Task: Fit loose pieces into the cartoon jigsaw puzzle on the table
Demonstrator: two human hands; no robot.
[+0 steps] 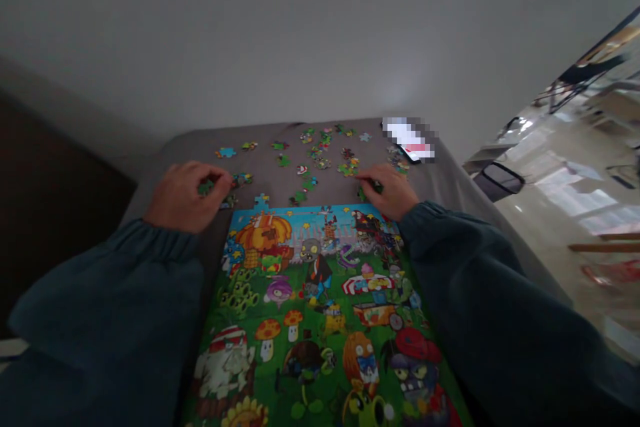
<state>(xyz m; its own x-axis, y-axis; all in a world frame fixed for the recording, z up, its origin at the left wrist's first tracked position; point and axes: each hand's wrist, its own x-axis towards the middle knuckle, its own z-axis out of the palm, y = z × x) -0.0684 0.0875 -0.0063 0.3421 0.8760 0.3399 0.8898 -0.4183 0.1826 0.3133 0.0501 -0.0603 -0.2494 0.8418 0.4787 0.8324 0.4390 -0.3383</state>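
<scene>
A bright cartoon jigsaw puzzle [320, 313], mostly assembled, lies nearest on the grey table [450, 173]. Beyond its top edge, the left hand [183, 197] pinches a green piece [205, 187]; the right hand [393, 190] curls over another piece [376, 187]. Loose pieces [320, 150] lie scattered farther back.

Both hands rested beyond the assembled puzzle [320, 307]: left hand [183, 197] pinching a green piece [205, 187], right hand [393, 190] among loose pieces [320, 150].

A green puzzle piece [205, 187] is sitting pinched at ten o'clock of the assembled puzzle [320, 307]; another dark green piece [376, 187] (partly hidden) is lying at one o'clock.
</scene>
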